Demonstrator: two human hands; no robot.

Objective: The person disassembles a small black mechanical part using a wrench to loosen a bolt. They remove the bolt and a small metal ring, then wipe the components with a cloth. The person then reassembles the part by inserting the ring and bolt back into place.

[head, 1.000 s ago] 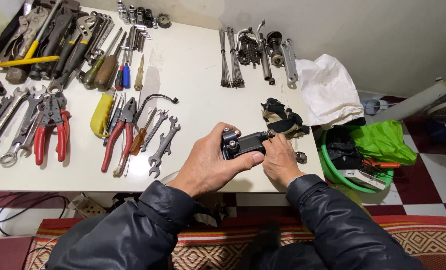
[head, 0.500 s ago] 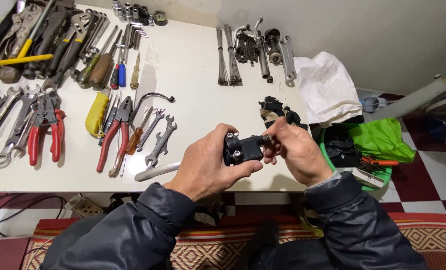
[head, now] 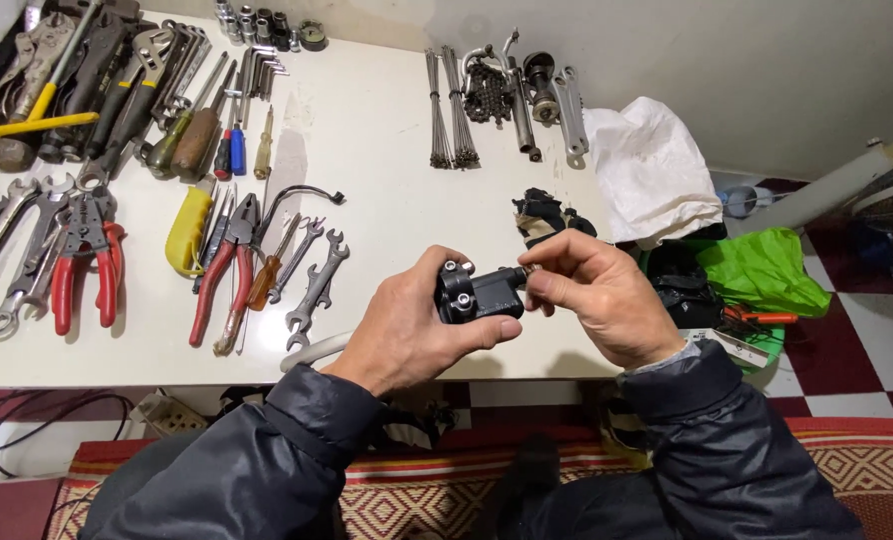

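**Black clamp part held in both hands above table edge**

Left hand [head: 407, 335] grips the black metal clamp part [head: 475, 293], fingers wrapped round it. Right hand [head: 597, 295] pinches its right end with fingertips closed. The part sits above the white table [head: 377, 140] near its front edge. Spanners [head: 317, 285] and red-handled pliers [head: 229, 265] lie to the left, a white cloth [head: 652, 170] beyond.
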